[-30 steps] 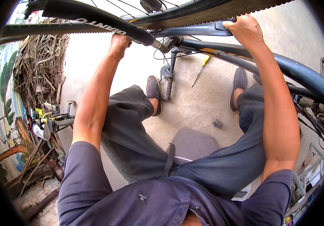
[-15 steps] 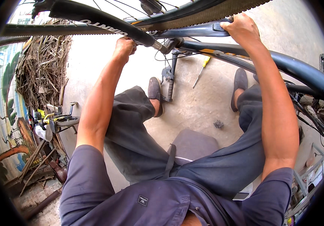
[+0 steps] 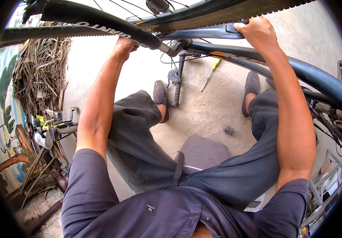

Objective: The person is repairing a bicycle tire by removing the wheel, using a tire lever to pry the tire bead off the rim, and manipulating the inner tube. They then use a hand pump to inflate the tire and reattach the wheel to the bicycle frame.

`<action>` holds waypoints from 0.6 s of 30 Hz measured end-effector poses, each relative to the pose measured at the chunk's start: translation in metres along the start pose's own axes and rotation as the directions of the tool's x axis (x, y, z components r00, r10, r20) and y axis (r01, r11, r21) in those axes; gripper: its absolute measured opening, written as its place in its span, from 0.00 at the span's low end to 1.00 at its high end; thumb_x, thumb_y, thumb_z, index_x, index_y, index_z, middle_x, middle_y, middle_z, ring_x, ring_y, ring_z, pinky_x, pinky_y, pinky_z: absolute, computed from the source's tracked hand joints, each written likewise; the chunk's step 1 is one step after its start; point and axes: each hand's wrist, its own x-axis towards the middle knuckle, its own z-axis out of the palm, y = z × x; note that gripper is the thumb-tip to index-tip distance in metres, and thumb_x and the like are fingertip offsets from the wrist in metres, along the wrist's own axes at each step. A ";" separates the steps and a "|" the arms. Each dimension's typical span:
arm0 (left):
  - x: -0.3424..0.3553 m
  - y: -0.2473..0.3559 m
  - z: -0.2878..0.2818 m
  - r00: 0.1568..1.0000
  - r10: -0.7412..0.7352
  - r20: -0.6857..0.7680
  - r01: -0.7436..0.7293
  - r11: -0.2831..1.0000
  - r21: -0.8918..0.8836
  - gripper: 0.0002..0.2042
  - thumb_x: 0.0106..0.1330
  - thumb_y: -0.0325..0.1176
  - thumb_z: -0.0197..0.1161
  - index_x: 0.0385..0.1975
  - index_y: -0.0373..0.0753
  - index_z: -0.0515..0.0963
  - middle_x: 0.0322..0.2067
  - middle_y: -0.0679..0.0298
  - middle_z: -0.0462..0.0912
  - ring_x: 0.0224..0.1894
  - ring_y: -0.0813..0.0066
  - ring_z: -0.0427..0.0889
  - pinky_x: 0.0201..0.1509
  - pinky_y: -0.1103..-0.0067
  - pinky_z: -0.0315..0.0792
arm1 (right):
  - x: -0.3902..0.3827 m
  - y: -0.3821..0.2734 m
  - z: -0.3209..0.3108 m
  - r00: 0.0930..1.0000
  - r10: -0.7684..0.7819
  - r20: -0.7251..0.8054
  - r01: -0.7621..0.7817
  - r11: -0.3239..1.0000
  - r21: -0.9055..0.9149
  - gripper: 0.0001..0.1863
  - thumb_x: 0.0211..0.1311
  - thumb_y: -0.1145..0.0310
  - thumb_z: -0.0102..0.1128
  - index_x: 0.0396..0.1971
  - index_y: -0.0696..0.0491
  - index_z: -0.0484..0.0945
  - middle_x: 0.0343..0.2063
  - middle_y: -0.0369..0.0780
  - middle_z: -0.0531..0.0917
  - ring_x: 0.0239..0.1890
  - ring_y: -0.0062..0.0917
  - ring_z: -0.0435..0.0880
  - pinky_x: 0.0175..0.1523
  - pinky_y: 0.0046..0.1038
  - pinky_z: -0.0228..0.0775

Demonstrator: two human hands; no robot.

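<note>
A bicycle wheel's knobbly tyre (image 3: 218, 20) crosses the top of the view, beside a black fork leg (image 3: 99, 23) with pale lettering. Below the tyre runs a smooth blue-grey bar (image 3: 202, 33), shaped like a mudguard. My right hand (image 3: 258, 32) is closed around its right end, the thumb lying along it. My left hand (image 3: 125, 46) is curled closed under the fork leg, which partly covers its fingers; what they hold is hidden. Beneath the fork, a handlebar grip (image 3: 177, 93) and its lever point down toward my left shoe.
The dark frame tube (image 3: 317, 75) slopes down to the right. A screwdriver with a yellow handle (image 3: 216, 63) lies on the concrete floor. A small dark clump (image 3: 229, 130) lies near the grey seat (image 3: 204, 152) between my legs. Stacked twigs (image 3: 40, 75) and a small bicycle (image 3: 55, 129) stand left.
The view has shifted slightly. My left hand has moved a little up and left, further behind the fork leg. My right hand keeps its hold on the bar.
</note>
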 end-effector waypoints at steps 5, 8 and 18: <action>-0.014 -0.001 0.005 0.984 -0.179 -0.019 0.177 0.982 -0.062 0.06 0.59 0.27 0.58 0.20 0.38 0.71 0.16 0.68 0.71 0.17 0.83 0.68 0.18 0.85 0.61 | 0.000 0.001 0.003 0.999 -0.007 -0.039 0.007 1.000 0.003 0.16 0.53 0.58 0.61 0.28 0.57 0.81 0.27 0.45 0.83 0.36 0.36 0.82 0.44 0.36 0.73; -0.029 0.002 0.011 0.976 -0.198 -0.088 0.195 0.980 -0.044 0.04 0.58 0.26 0.59 0.23 0.34 0.73 0.17 0.67 0.72 0.17 0.83 0.67 0.17 0.85 0.61 | 0.000 0.001 0.004 0.999 0.000 -0.046 0.001 1.000 0.009 0.16 0.53 0.58 0.62 0.28 0.57 0.81 0.27 0.45 0.83 0.36 0.36 0.82 0.44 0.37 0.73; -0.017 0.000 0.011 0.989 -0.119 -0.086 0.113 0.991 -0.067 0.07 0.60 0.32 0.60 0.22 0.39 0.72 0.17 0.69 0.71 0.18 0.82 0.68 0.19 0.85 0.62 | 0.000 0.000 0.001 1.000 0.018 0.003 -0.018 0.999 0.047 0.17 0.53 0.57 0.62 0.28 0.58 0.81 0.28 0.46 0.83 0.37 0.37 0.83 0.45 0.36 0.74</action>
